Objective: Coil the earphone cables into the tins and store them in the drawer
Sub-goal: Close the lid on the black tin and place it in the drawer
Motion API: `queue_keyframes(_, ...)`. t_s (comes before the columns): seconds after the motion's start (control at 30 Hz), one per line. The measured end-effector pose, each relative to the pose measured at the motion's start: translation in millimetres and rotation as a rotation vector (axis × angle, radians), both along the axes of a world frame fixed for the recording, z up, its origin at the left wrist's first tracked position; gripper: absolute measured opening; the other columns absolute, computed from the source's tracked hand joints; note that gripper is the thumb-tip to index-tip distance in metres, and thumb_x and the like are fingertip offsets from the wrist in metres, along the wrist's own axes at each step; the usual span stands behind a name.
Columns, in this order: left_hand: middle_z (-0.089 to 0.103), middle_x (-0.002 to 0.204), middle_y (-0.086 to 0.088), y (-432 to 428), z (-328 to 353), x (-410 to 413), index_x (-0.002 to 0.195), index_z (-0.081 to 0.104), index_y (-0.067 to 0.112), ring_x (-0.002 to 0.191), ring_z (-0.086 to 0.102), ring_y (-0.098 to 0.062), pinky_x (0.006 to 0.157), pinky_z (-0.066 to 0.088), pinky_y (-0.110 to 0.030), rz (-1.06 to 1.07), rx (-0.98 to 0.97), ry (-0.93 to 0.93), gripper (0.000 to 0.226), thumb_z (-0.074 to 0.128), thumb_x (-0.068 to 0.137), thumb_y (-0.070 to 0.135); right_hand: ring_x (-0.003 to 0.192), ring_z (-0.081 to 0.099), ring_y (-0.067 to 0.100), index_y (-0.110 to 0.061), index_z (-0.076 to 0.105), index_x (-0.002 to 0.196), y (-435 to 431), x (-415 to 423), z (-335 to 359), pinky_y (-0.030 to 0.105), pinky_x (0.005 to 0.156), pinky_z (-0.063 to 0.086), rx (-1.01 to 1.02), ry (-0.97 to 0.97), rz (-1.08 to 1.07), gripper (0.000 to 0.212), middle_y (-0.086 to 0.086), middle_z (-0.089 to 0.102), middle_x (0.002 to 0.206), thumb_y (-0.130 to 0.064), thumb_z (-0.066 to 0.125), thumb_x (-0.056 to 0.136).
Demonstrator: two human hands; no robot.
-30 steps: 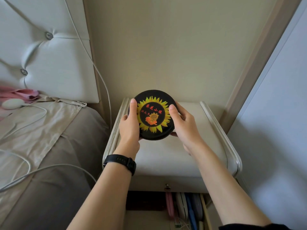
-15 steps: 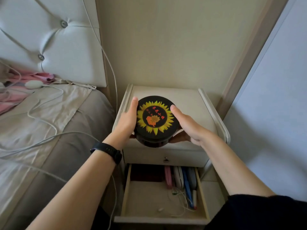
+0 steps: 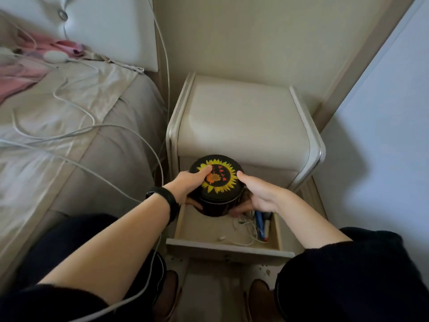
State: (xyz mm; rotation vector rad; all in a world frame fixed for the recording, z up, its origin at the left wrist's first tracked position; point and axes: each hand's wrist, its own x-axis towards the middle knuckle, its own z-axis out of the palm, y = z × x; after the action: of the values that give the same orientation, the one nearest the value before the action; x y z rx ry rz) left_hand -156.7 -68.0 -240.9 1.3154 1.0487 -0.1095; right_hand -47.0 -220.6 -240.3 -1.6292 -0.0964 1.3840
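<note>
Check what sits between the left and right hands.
Head view: the black round sunflower-lid tin, gripped by left hand and right hand over the open wooden drawer.

I'm seeing both hands gripping a black tin [image 3: 217, 182] with a sunflower lid, left hand [image 3: 190, 183] and right hand [image 3: 260, 194] on opposite sides, over the back of the open drawer [image 3: 229, 248] under the nightstand [image 3: 243, 119].
</note>
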Motion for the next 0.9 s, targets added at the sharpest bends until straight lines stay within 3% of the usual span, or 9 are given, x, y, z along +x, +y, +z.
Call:
queue_keyframes(0.13, 0.06, 0.126, -0.016, -6, -49, -7, 0.13, 0.049, 0.008, 0.112, 0.059, -0.035, 0.079, 0.057, -0.051, 0.096, 0.077, 0.036, 0.072, 0.071, 0.077, 0.051, 0.122, 0.054, 0.039, -0.008, 0.039, 0.14, 6, -12, -41, 0.047, 0.072, 0.06, -0.039, 0.089, -0.118, 0.046, 0.018, 0.047, 0.141, -0.034, 0.039, 0.102)
queue_keyframes(0.23, 0.062, 0.124, -0.013, -9, -80, -13, 0.124, 0.057, 0.008, 0.114, 0.059, -0.032, 0.091, 0.052, -0.037, 0.046, 0.308, 0.124, 0.067, 0.067, 0.078, 0.056, 0.126, 0.049, 0.041, -0.007, 0.037, 0.138, 7, -23, -76, 0.053, 0.074, 0.057, -0.086, 0.114, -0.21, 0.041, 0.02, 0.045, 0.142, -0.025, 0.042, 0.102)
queue_keyframes(0.3, 0.062, 0.125, -0.013, -12, -99, -15, 0.124, 0.058, 0.007, 0.115, 0.058, -0.031, 0.093, 0.049, -0.036, 0.004, 0.393, 0.169, 0.066, 0.064, 0.08, 0.056, 0.123, 0.052, 0.041, -0.006, 0.038, 0.138, 7, -31, -96, 0.057, 0.086, 0.054, -0.13, 0.052, -0.223, 0.039, 0.021, 0.049, 0.139, -0.02, 0.043, 0.101)
queue_keyframes(0.4, 0.061, 0.128, -0.014, -14, -119, -15, 0.128, 0.056, 0.006, 0.119, 0.055, -0.032, 0.098, 0.046, -0.039, -0.006, 0.396, 0.18, 0.06, 0.063, 0.085, 0.048, 0.116, 0.058, 0.038, -0.007, 0.045, 0.134, 11, -40, -118, 0.056, 0.088, 0.054, -0.168, -0.122, -0.185, 0.035, 0.02, 0.056, 0.131, -0.017, 0.045, 0.1)
queue_keyframes(0.57, 0.043, 0.144, -0.017, -13, -132, -2, 0.144, 0.03, 0.003, 0.13, 0.044, -0.034, 0.102, 0.039, -0.039, -0.074, 0.392, 0.307, 0.068, 0.055, 0.093, 0.038, 0.117, 0.059, 0.032, -0.004, 0.05, 0.132, 17, -43, -136, 0.04, 0.097, 0.05, -0.289, -0.381, -0.018, 0.036, 0.016, 0.059, 0.13, -0.019, 0.049, 0.099)
queue_keyframes(0.63, 0.039, 0.147, -0.018, -15, -134, 2, 0.146, 0.021, 0.0, 0.131, 0.044, -0.034, 0.101, 0.041, -0.039, -0.129, 0.38, 0.381, 0.071, 0.056, 0.094, 0.032, 0.115, 0.06, 0.031, -0.006, 0.049, 0.133, 16, -44, -141, 0.033, 0.092, 0.051, -0.292, -0.36, 0.0, 0.037, 0.015, 0.06, 0.128, -0.015, 0.053, 0.097)
queue_keyframes(0.67, 0.039, 0.147, -0.019, -15, -135, 4, 0.146, 0.02, -0.001, 0.129, 0.045, -0.033, 0.1, 0.044, -0.039, -0.134, 0.372, 0.409, 0.071, 0.058, 0.093, 0.029, 0.111, 0.062, 0.032, -0.007, 0.049, 0.133, 15, -45, -143, 0.038, 0.091, 0.053, -0.274, -0.326, -0.02, 0.038, 0.016, 0.061, 0.125, -0.012, 0.055, 0.095)
queue_keyframes(0.8, 0.042, 0.143, -0.018, -17, -137, 6, 0.141, 0.032, -0.003, 0.126, 0.049, -0.03, 0.099, 0.046, -0.036, -0.215, 0.461, 0.516, 0.063, 0.057, 0.094, 0.03, 0.096, 0.069, 0.033, -0.012, 0.043, 0.136, 17, -43, -149, 0.044, 0.078, 0.059, -0.271, -0.225, -0.044, 0.045, 0.013, 0.061, 0.108, -0.005, 0.055, 0.093)
queue_keyframes(0.9, 0.047, 0.137, -0.019, -16, -140, 10, 0.134, 0.043, -0.003, 0.119, 0.053, -0.031, 0.095, 0.049, -0.036, -0.115, 0.397, 0.463, 0.053, 0.059, 0.091, 0.025, 0.094, 0.068, 0.035, -0.012, 0.045, 0.135, 21, -41, -149, 0.047, 0.078, 0.059, -0.223, -0.168, -0.107, 0.047, 0.016, 0.062, 0.113, 0.0, 0.055, 0.091)
